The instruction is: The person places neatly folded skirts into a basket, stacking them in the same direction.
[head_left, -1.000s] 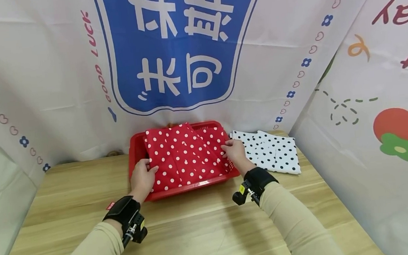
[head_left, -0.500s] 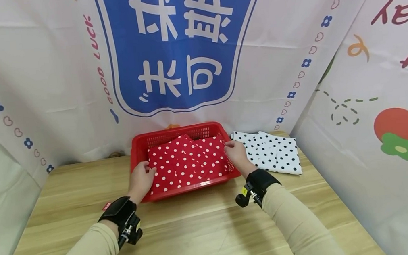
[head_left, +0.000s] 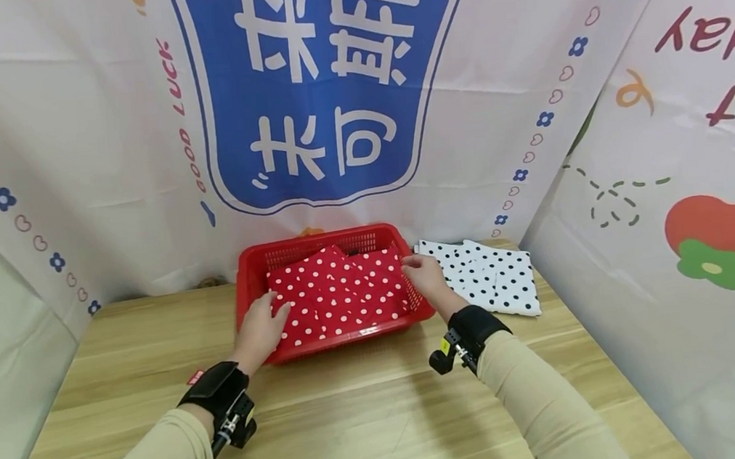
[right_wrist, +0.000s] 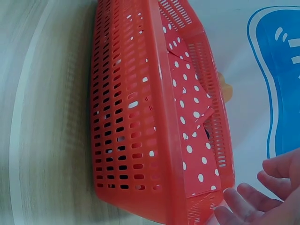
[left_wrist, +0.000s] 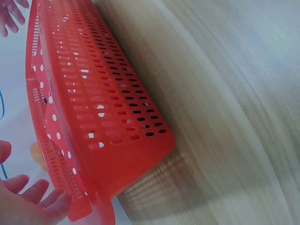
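A folded red cloth with white polka dots (head_left: 334, 294) lies inside a red plastic basket (head_left: 350, 333) with slotted walls. Over the basket's left end is my left hand (head_left: 263, 330), its fingers parted and holding nothing. At the right end my right hand (head_left: 425, 275) hovers by the rim with loosely bent fingers. The right wrist view shows that hand (right_wrist: 267, 199) with nothing between fingers and thumb. Beside the basket on the right lies a folded white cloth with black dots (head_left: 493, 280), partly behind my right hand.
The basket stands at the back of a wooden table (head_left: 345, 421), close to a printed white curtain (head_left: 119, 171). A small red tag (head_left: 195, 376) lies near my left wrist. An orange object (head_left: 311, 231) shows behind the basket.
The red dotted cloth has gone down into the basket and both hands have let go of it. The left hand's fingers have spread; the right hand stays near the rim.
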{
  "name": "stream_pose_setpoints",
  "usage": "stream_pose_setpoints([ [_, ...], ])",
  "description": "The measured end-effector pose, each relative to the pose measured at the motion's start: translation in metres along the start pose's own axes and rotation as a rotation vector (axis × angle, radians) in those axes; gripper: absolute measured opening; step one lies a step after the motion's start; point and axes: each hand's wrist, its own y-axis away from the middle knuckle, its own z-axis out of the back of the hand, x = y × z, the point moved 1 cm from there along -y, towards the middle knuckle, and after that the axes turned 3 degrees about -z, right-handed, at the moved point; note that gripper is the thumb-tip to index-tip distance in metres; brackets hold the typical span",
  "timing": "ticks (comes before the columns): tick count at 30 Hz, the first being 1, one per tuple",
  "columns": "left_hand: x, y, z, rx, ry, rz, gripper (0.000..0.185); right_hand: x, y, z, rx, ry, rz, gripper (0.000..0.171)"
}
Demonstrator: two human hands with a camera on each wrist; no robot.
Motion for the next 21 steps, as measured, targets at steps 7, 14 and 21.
stream_pose_setpoints([
  [7, 0.0, 0.002, 0.005, -0.043, -0.005, -0.052, 0.057, 0.001, 0.006, 0.002, 0.031, 0.108, 0.057, 0.038],
  [14, -0.005, 0.002, 0.007, -0.051, -0.027, -0.09, 0.058, 0.002, 0.012, 0.006, 0.029, 0.158, 0.076, 0.04],
  [21, -0.001, 0.007, 0.005, -0.023, -0.042, -0.074, 0.062, 0.001, 0.017, 0.005, 0.093, 0.217, 0.103, 0.045],
])
